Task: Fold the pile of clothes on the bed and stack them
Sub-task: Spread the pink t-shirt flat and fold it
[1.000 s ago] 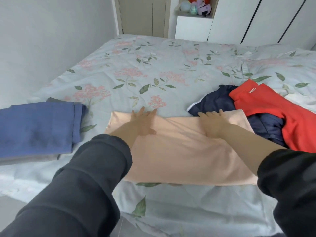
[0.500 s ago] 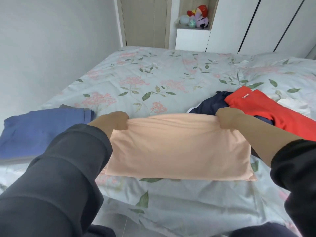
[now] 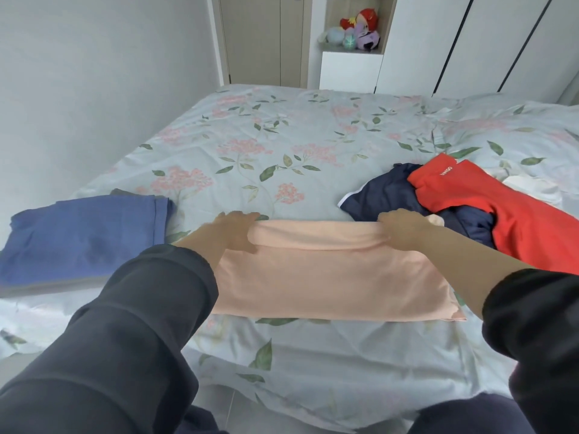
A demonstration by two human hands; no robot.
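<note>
On the bed (image 3: 282, 136), the folded stack (image 3: 81, 236) lies left of my half-folded garment (image 3: 329, 277); the unfolded pile (image 3: 470, 208) lies right of it.

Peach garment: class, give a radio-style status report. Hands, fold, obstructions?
Left hand and right hand grip far edge of peach garment. Edge bunched up, fold not finished. Navy garment and red garment lie unfolded beside right hand; not blocking.
</note>
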